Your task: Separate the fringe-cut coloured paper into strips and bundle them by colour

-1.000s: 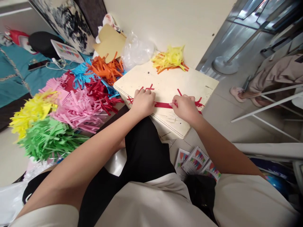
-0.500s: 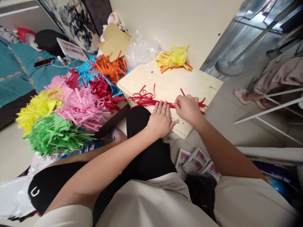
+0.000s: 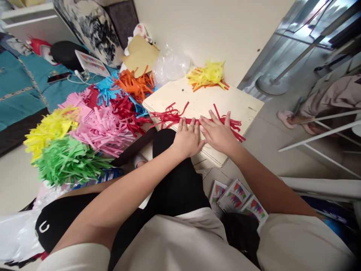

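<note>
A red fringed paper tassel [image 3: 169,116] lies across the pale wooden board [image 3: 239,103], its strips spreading out at both ends. My left hand [image 3: 187,139] rests flat on the tassel's middle, fingers stretched away from me. Beside it my right hand [image 3: 218,133] is spread out, palm down, on the right half of the same tassel. The tassel's middle is partly hidden beneath both hands. At the board's far edge sits a small heap of yellow tassels [image 3: 210,73] with orange strips under it.
To the left are piled pink tassels [image 3: 101,128], green tassels [image 3: 72,162] and orange tassels [image 3: 134,82]. A clear plastic bag [image 3: 172,66] stands behind the board. Printed packets [image 3: 235,195] lie on the floor. At right, another person's leg [image 3: 299,113] shows near a white metal frame [image 3: 318,130].
My right hand has gone from pinching the red tassel to lying spread on it. The left hand stays flat on it. The whole view has shifted slightly.
</note>
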The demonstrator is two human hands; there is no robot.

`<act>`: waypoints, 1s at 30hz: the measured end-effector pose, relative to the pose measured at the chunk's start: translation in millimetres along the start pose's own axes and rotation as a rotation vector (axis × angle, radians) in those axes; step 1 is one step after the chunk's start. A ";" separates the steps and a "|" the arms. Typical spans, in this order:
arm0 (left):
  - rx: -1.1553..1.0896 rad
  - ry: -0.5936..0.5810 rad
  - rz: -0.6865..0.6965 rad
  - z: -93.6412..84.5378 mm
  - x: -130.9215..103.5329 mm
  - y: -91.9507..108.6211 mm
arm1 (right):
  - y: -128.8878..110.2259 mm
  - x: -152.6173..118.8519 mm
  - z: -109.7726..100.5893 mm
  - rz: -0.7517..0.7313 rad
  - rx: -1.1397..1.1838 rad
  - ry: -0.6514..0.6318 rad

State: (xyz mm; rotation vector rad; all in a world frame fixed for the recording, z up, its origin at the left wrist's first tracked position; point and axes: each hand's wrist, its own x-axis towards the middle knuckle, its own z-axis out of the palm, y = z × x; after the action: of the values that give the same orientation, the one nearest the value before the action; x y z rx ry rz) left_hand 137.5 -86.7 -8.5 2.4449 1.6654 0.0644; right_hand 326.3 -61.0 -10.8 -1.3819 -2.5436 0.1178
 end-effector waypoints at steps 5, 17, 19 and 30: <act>0.000 -0.008 0.000 -0.9 -0.8 -3.0 | 6.2 -0.7 5.4 -0.003 -0.023 -0.073; 0.200 0.049 0.148 -27.4 15.8 -37.4 | 3.3 8.7 6.8 0.017 -0.055 -0.017; 0.195 0.066 0.185 -29.8 25.2 -50.7 | 5.3 16.5 8.8 0.018 -0.052 0.026; 0.114 0.171 0.150 -19.6 50.3 -68.3 | 14.6 41.4 16.4 -0.022 -0.029 0.112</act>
State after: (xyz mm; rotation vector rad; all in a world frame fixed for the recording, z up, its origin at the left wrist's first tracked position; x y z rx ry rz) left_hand 90.7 -13.4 -4.4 2.7160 1.5873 0.2097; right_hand 312.5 -17.7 -22.1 -1.3319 -2.4771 -0.0007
